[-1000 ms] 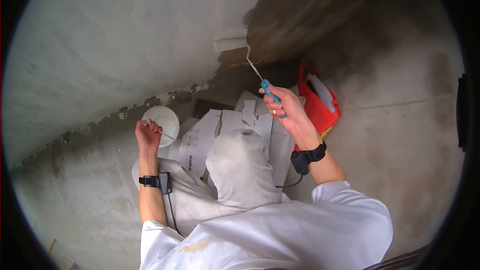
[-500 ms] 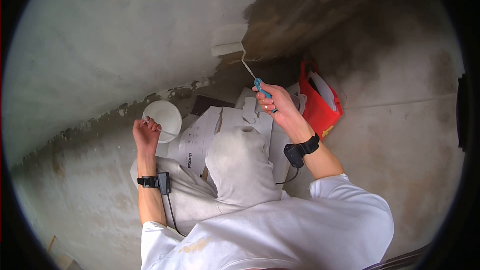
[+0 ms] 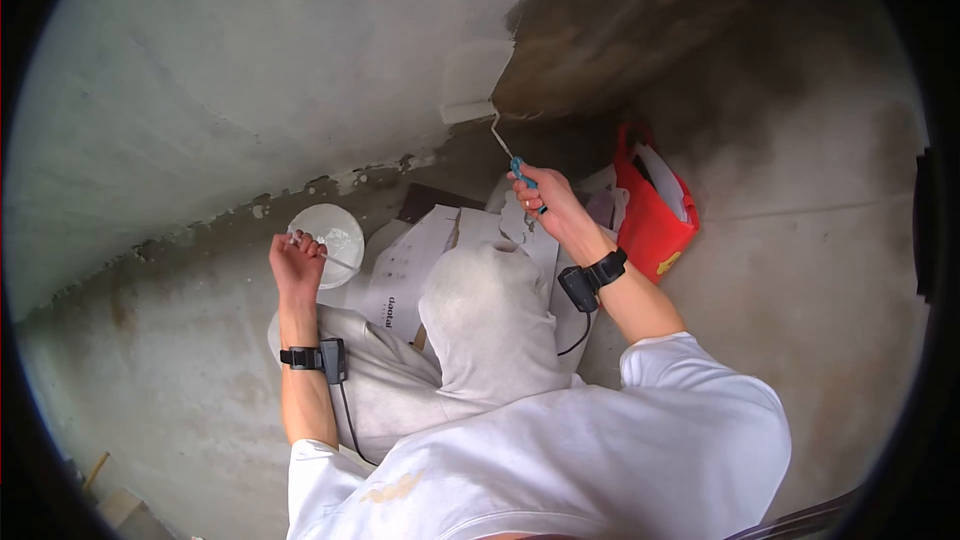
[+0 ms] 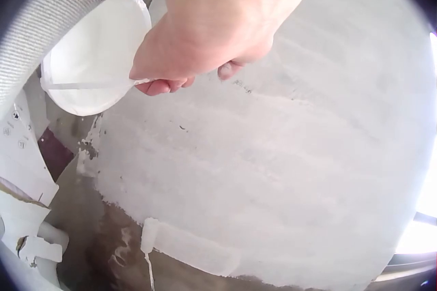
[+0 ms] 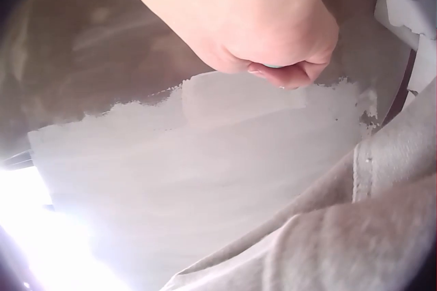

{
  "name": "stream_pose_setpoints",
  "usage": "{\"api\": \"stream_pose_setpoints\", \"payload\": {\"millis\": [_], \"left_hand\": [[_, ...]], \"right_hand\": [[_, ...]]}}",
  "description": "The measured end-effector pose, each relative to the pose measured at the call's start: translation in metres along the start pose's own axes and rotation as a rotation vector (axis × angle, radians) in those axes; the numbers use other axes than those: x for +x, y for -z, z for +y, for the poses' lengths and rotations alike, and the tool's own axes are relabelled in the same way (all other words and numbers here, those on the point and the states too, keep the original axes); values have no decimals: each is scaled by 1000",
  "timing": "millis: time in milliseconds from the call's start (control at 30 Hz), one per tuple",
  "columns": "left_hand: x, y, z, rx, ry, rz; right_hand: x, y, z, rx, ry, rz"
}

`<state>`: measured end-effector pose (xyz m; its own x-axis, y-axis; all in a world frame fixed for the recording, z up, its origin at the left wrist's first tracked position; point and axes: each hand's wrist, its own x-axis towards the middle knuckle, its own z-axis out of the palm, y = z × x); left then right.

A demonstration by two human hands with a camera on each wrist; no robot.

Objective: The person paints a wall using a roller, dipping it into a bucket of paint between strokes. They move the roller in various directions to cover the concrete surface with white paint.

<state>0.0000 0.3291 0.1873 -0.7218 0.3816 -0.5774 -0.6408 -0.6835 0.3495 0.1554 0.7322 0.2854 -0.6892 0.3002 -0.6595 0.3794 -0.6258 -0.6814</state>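
Note:
My right hand (image 3: 552, 205) grips the blue handle (image 3: 519, 173) of a paint roller, whose white sleeve (image 3: 468, 112) lies against the wall where white coating meets bare brown. A fresh white strip shows beside the sleeve (image 4: 148, 235) in the left wrist view. In the right wrist view that hand (image 5: 273, 28) hides the roller. My left hand (image 3: 297, 265) has its fingers curled round the thin white bail handle (image 3: 340, 262) of a white bucket (image 3: 345, 224). The left wrist view looks into this bucket (image 4: 95, 38), which is whitish inside.
The wall (image 3: 300, 50) is white-coated at left, with a dark brown uncoated part (image 3: 660, 20) at right. A torn white cardboard box (image 3: 400, 275) and a maroon board (image 3: 425, 200) lie before the raised knee (image 3: 490, 310). Right of them stands a red bag (image 3: 655, 215).
The roller has moved down the wall, leaving fresh white over the brown edge, and my right hand has come a little left. My left hand has stayed on the bucket's handle.

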Motion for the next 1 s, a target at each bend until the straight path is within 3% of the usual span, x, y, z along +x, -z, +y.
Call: {"api": "stream_pose_setpoints", "payload": {"millis": [1000], "left_hand": [[-6, -17, 2, 62, 11, 25]], "right_hand": [[158, 54, 81, 95, -172, 119]]}}
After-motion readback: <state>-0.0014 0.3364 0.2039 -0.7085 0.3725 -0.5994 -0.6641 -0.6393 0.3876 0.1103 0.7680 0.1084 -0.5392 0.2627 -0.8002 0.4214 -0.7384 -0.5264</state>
